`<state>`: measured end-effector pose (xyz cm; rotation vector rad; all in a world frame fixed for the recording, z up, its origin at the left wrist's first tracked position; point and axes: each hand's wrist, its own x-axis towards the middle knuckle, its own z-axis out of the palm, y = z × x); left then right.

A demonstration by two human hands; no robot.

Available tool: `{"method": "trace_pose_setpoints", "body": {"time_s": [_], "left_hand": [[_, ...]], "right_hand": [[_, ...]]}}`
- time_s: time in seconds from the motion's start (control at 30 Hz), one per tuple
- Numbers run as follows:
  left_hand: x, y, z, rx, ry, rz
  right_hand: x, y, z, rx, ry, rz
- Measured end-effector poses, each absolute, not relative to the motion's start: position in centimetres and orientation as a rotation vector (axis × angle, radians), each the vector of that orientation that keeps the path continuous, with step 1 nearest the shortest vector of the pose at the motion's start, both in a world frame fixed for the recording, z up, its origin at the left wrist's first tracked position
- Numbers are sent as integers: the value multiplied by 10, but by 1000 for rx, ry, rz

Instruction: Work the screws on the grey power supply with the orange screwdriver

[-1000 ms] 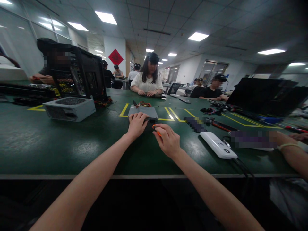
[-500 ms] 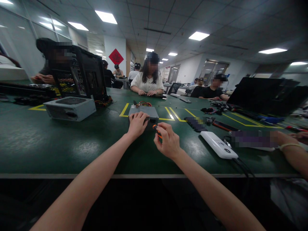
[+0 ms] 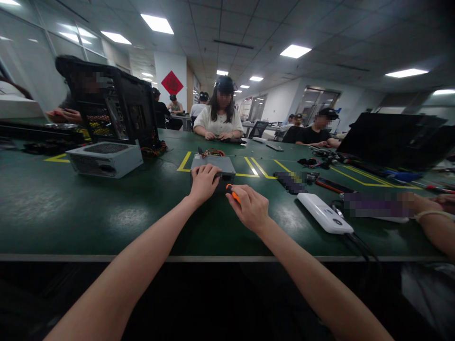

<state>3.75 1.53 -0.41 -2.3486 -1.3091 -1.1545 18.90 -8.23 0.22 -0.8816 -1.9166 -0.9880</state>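
Observation:
A grey metal computer power supply (image 3: 216,164) lies on the green table in front of me, with coloured cables at its far side. My left hand (image 3: 205,183) grips its near left part, fingers curled over the top and front edge. Close to the front right corner, my right hand (image 3: 249,206) is closed around a screwdriver (image 3: 233,193) with an orange and black handle. Its shaft cannot be made out, so I cannot tell whether the tip touches the power supply.
To the left stand a second power supply (image 3: 104,160) and a black computer case (image 3: 117,104). A white power bank (image 3: 324,213) with cables, a phone (image 3: 289,182) and a dark monitor (image 3: 394,137) are on the right. A person (image 3: 220,113) sits opposite; another person's arm (image 3: 435,227) reaches in at right.
My right hand has shifted slightly right and rolled over, and the screwdriver handle has turned with it. My left hand keeps its hold on the power supply.

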Motion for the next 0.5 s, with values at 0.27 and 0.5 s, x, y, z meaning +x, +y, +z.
{"method": "trace_pose_setpoints", "body": {"time_s": [0.27, 0.5], "left_hand": [[37, 16, -4, -2349, -1297, -1157], [37, 15, -4, -2360, -1310, -1148]], "right_hand": [[190, -82, 2, -894, -1923, -961], [192, -82, 1, -904, -1935, -903]]}}
